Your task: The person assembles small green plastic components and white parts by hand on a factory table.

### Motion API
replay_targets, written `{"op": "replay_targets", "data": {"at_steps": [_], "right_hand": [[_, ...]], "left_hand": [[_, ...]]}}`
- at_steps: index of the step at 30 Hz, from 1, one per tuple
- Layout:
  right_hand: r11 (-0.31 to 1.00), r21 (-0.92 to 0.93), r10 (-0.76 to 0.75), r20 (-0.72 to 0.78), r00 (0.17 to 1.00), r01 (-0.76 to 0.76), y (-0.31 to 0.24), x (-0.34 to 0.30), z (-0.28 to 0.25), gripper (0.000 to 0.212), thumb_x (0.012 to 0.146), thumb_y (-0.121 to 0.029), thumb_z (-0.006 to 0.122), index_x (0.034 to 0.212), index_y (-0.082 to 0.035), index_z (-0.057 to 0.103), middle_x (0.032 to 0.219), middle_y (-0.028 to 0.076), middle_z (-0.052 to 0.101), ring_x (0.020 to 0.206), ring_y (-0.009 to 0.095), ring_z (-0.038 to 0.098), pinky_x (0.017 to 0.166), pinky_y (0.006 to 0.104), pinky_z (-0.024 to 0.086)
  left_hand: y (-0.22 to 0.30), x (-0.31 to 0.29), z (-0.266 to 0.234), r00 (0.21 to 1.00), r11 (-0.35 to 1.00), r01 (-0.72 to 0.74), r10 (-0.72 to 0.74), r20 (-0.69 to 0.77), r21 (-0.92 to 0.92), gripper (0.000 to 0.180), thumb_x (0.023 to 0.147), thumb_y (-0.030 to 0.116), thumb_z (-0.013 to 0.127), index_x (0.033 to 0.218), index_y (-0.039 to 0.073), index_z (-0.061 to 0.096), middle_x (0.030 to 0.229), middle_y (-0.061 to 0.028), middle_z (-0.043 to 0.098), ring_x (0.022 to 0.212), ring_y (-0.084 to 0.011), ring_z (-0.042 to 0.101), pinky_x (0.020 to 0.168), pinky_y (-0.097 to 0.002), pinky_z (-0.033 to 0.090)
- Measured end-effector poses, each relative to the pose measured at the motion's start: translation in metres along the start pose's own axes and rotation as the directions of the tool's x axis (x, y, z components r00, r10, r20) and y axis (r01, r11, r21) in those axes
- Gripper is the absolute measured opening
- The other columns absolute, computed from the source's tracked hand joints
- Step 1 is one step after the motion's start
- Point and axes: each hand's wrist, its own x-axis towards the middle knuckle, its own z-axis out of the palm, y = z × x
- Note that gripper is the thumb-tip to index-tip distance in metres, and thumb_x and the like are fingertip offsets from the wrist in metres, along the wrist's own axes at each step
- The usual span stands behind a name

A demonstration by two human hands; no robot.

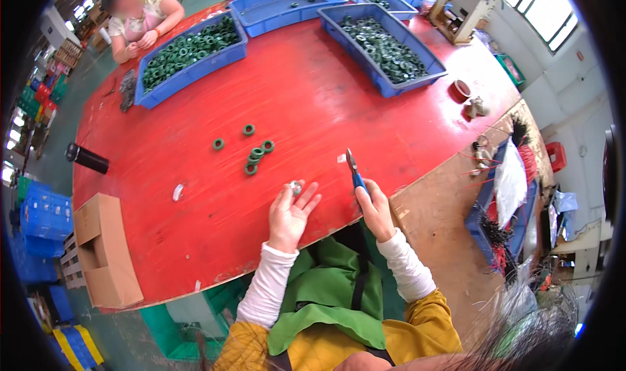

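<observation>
Probably light and hard, perhaps slippery: the small greenish-silver piece (pixel 295 187), best taken by its rim. Left of the blue-handled cutters (pixel 354 169), pinched at thumb and fingertip of the left hand (pixel 287 222), with the other fingers spread. Stiff-looking, likely light: the cutters, grasped by the handles in the right hand (pixel 377 211). Farther off, left of the cutters, beyond the fingers: loose green rings (pixel 257 152).

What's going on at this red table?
A person's left hand holds a small, round, silvery-green part, while the right hand grips metal pliers with blue handles, apart from it. Six green rings lie loose on the red tabletop ahead. Beyond them, blue plastic trays hold many more small parts, and another person is at the far left.
</observation>
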Motion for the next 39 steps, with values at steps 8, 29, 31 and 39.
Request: {"op": "replay_targets", "data": {"at_steps": [8, 29, 31, 39], "right_hand": [[0.262, -0.944, -0.475, 0.057, 0.878, 0.202, 0.013, 0.045, -0.036, 0.052, 0.076, -0.028, 0.068, 0.117, 0.000, 0.053, 0.108, 0.015, 0.053, 0.105, 0.033, 0.048, 0.090, 0.0435, 0.038], [0.956, -0.081, -0.240, 0.335, 0.911, 0.281, -0.013, -0.002, 0.054, 0.032, 0.078, -0.024, 0.076, 0.091, 0.000, 0.060, 0.086, 0.007, 0.059, 0.085, 0.018, 0.057, 0.078, 0.0316, 0.046], [0.986, 0.035, -0.164, 0.371, 0.914, 0.163, -0.011, -0.001, 0.051, 0.028, 0.080, -0.021, 0.074, 0.090, 0.001, 0.060, 0.085, 0.006, 0.059, 0.083, 0.015, 0.057, 0.077, 0.0298, 0.047], [0.944, -0.143, -0.264, 0.218, 0.940, 0.298, -0.016, -0.008, 0.062, 0.011, 0.079, -0.004, 0.067, 0.087, 0.004, 0.063, 0.081, 0.009, 0.061, 0.075, 0.016, 0.061, 0.070, 0.0277, 0.049]], "left_hand": [[-0.003, -0.021, -0.001, 0.999, 0.981, 0.019, -0.025, 0.028, 0.193, 0.022, 0.094, 0.026, 0.055, 0.099, 0.005, 0.061, 0.113, -0.0089, 0.061, 0.116, -0.0357, 0.053, 0.097, -0.0534, 0.043], [0.003, -0.048, 0.002, 0.952, 0.780, -0.292, 0.182, 0.247, 0.553, 0.019, 0.092, 0.012, 0.058, 0.102, -0.002, 0.063, 0.116, -0.0105, 0.059, 0.102, -0.0166, 0.058, 0.091, -0.0315, 0.048], [0.004, -0.048, 0.002, 0.961, 0.818, -0.258, 0.160, 0.226, 0.514, 0.017, 0.091, 0.011, 0.060, 0.100, -0.003, 0.065, 0.114, -0.0107, 0.059, 0.103, -0.0152, 0.057, 0.090, -0.0282, 0.046], [0.001, -0.049, 0.005, 0.931, 0.687, -0.365, 0.272, 0.244, 0.628, 0.012, 0.090, 0.003, 0.060, 0.100, -0.004, 0.060, 0.116, -0.0129, 0.059, 0.102, -0.0158, 0.058, 0.091, -0.0287, 0.046]]}}
